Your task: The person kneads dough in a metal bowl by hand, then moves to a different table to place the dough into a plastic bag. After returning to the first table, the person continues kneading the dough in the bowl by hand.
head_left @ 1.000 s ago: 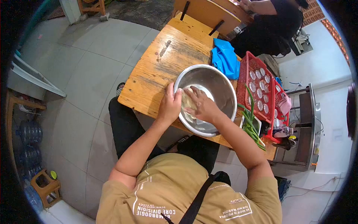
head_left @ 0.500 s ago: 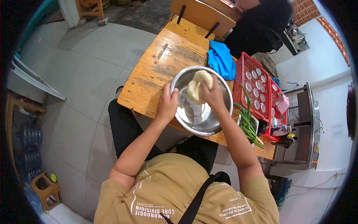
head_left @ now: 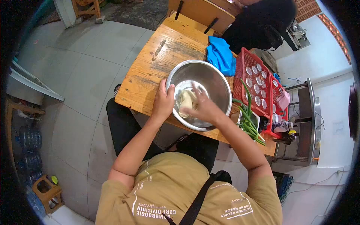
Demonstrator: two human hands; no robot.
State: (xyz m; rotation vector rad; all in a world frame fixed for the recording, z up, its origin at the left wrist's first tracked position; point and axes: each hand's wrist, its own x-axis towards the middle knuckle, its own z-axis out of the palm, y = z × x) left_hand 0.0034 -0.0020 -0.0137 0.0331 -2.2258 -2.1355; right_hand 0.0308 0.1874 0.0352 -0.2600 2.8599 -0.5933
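Note:
A large stainless steel bowl (head_left: pixel 215 82) sits near the front edge of the wooden table. My left hand (head_left: pixel 164 102) grips its left rim, thumb on top. Inside, toward the lower left of the bowl, lies a lump of pale dough (head_left: pixel 186 103), folded and soft looking. My right hand (head_left: pixel 205 108) is within the bowl just to the right of the dough, fingers spread and slightly blurred, some of them overlapping the dough's edge in this view.
Right of the bowl are green onions (head_left: pixel 247 118) over a metal tray and a red basket (head_left: pixel 245 60) of clear cups. Blue cloth (head_left: pixel 219 54) lies behind the bowl on the wooden table (head_left: pixel 140 80). Across the table is a person in black (head_left: pixel 258 26).
The dough, held up in my right hand before, is now down in the bowl, and that hand has lowered and spread its fingers. My left hand stays on the rim.

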